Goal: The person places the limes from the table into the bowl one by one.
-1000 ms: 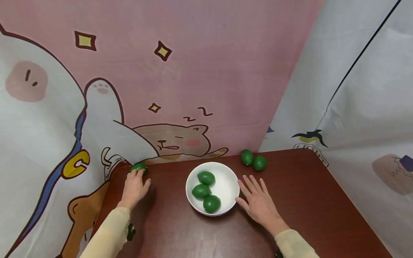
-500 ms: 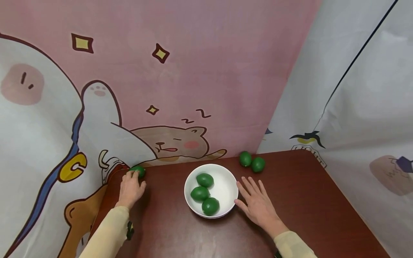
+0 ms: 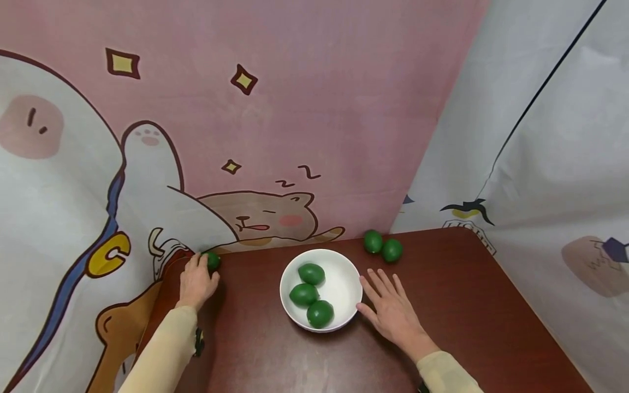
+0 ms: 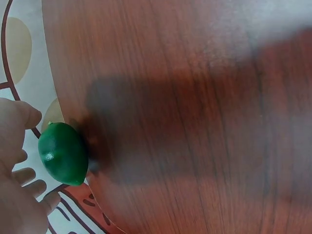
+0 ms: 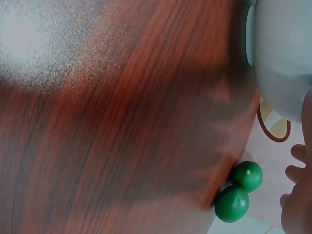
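My left hand (image 3: pixel 195 281) is at the table's far left corner, beside a green lime (image 3: pixel 212 261) that shows just right of its fingers. In the left wrist view, this lime (image 4: pixel 63 153) lies near the table edge, with the thumb and fingers of the hand (image 4: pixel 19 161) spread apart on its near side; whether they touch it I cannot tell. A white bowl (image 3: pixel 346 289) in the middle holds three limes (image 3: pixel 312 274). Beside its right rim my right hand (image 3: pixel 393 311) has its fingers straight and spread, the thumb at or close to the rim.
Two more limes, one (image 3: pixel 373 241) left of the other (image 3: pixel 392 250), lie together at the back edge, beyond my right hand. The dark red-brown table (image 3: pixel 275 360) ends against a pink and white cartoon-printed cloth (image 3: pixel 319 109).
My left hand has shifted slightly left across the lime, so more of it shows to the right of the fingers. The right hand stays by the bowl. The head view has moved slightly.
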Motion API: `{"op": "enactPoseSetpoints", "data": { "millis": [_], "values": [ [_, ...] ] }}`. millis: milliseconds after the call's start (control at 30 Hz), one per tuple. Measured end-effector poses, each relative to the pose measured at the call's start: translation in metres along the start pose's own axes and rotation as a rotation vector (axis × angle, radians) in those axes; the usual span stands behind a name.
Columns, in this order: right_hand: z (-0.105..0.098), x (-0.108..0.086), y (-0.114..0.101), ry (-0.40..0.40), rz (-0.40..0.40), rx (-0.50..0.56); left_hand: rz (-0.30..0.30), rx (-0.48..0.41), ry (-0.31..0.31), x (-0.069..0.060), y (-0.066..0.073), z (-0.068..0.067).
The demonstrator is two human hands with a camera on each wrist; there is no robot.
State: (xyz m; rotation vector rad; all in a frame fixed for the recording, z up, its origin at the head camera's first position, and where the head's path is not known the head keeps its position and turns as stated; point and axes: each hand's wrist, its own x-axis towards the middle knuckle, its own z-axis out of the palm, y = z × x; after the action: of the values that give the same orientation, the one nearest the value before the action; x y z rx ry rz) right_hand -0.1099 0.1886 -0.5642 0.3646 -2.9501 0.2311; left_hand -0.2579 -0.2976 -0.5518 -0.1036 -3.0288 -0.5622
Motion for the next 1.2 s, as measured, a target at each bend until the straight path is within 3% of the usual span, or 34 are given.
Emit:
{"op": "enactPoseSetpoints", "data": {
  "millis": [400, 767, 1200],
  "values": [
    [-0.004, 0.003, -0.001, -0.021, 0.012, 0.01, -0.065, 0.004, -0.079, 0.017, -0.006, 0.002],
    [-0.004, 0.002, -0.002, -0.017, 0.007, 0.008, -0.12, -0.023, -0.159, 0.019, -0.009, 0.003],
    [-0.003, 0.0, -0.002, 0.002, 0.002, 0.017, -0.088, 0.01, -0.127, 0.021, -0.012, 0.008]
  ]
}}
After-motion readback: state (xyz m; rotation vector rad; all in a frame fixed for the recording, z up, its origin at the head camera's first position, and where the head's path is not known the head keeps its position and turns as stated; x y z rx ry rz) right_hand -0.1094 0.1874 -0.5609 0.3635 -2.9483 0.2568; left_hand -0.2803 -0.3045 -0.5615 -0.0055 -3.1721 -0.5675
